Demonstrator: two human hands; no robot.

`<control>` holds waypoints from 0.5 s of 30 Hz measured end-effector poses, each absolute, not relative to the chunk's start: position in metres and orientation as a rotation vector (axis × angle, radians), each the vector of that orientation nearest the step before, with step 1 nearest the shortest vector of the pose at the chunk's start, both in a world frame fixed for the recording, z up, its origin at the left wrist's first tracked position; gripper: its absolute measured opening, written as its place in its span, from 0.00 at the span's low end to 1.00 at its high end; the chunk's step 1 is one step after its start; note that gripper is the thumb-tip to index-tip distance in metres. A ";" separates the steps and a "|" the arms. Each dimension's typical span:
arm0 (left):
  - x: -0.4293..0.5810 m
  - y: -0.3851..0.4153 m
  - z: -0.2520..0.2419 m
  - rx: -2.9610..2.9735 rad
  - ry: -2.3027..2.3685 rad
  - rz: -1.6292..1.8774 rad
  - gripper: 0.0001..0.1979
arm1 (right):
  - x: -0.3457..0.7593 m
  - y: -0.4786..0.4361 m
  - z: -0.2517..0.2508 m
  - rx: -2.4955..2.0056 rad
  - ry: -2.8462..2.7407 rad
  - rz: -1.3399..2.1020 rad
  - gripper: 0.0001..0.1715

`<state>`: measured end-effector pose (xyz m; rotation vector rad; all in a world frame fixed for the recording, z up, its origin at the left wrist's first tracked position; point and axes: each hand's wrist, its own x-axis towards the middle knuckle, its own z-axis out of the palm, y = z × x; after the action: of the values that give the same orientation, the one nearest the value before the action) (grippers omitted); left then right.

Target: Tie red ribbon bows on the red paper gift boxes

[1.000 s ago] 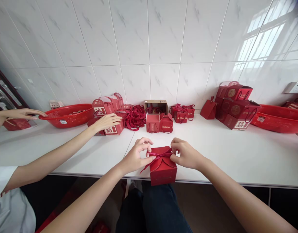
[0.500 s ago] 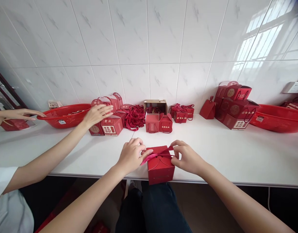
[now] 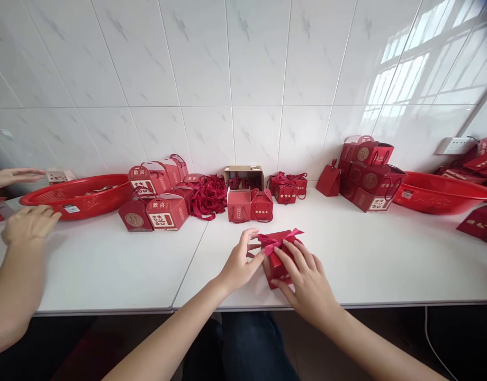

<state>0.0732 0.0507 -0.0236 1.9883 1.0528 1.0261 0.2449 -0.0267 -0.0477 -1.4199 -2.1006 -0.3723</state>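
Note:
A small red gift box [image 3: 276, 263] with a pink-red ribbon bow [image 3: 280, 238] on top sits tilted on the white table [image 3: 366, 259], near its front edge. My left hand [image 3: 239, 263] presses its fingertips against the box's left side. My right hand [image 3: 305, 275] lies over the box's front and right side, fingers wrapped on it. Both hands hold the box together.
Along the tiled wall stand several red gift boxes [image 3: 160, 211], a heap of red ribbons [image 3: 206, 194], a cardboard box [image 3: 243, 174] and stacked boxes [image 3: 366, 177]. Red basins sit at left [image 3: 77, 198] and right [image 3: 442, 193]. Another person's hands [image 3: 29, 222] are at the left.
The bow is now tied and my hands have shifted from the ribbon ends to the box's sides, tilting it. The other person's hand left the boxes and drew back left.

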 end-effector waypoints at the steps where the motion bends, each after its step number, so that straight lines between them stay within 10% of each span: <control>1: 0.074 0.055 -0.027 1.980 1.000 1.016 0.19 | 0.253 -0.015 -0.052 -1.477 -2.074 -0.389 0.31; 15: 0.053 0.082 -0.072 2.427 1.331 0.696 0.23 | 0.427 0.211 -0.083 -1.839 -1.495 -0.349 0.34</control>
<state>0.0534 0.0824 -0.0717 2.4270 1.3315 0.6962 0.4275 0.2108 -0.0830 -1.8392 -1.4948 -0.3487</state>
